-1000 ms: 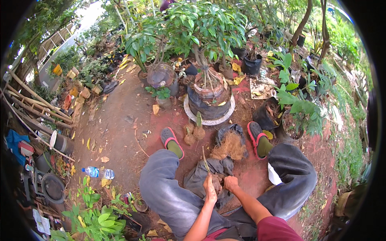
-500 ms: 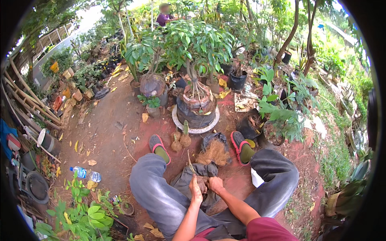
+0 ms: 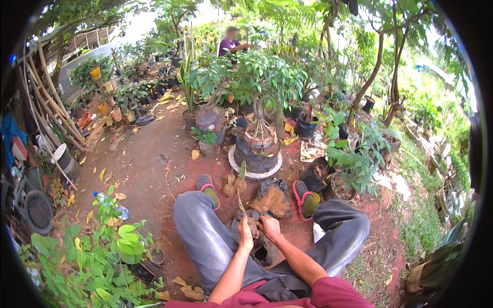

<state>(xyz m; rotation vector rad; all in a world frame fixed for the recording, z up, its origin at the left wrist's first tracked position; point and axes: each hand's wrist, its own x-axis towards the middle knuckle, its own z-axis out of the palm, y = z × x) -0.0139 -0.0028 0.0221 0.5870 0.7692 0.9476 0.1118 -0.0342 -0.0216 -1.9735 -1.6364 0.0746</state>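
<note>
Both hands meet between my bent knees around a brown clump that looks like a soil or root ball, with a thin pale stem rising from it. My left hand is closed along the clump's left side at the stem's base. On the other side my right hand is curled closed against the clump; its fingertips are partly hidden. Under the hands lies dark plastic sheeting. Just beyond sits a tuft of brown coconut fibre in a black plastic bag.
Two fibre-wrapped balls, one bearing a green shoot, stand near my left shoe. Beyond is a wrapped potted tree on a round pale tray. Leafy plants crowd my left. A person is in the background.
The view has tilted up and shifted, so the scene sits lower in it. My hands stay together at the clump; my right hand has moved closer to the left, near the stem's base.
</note>
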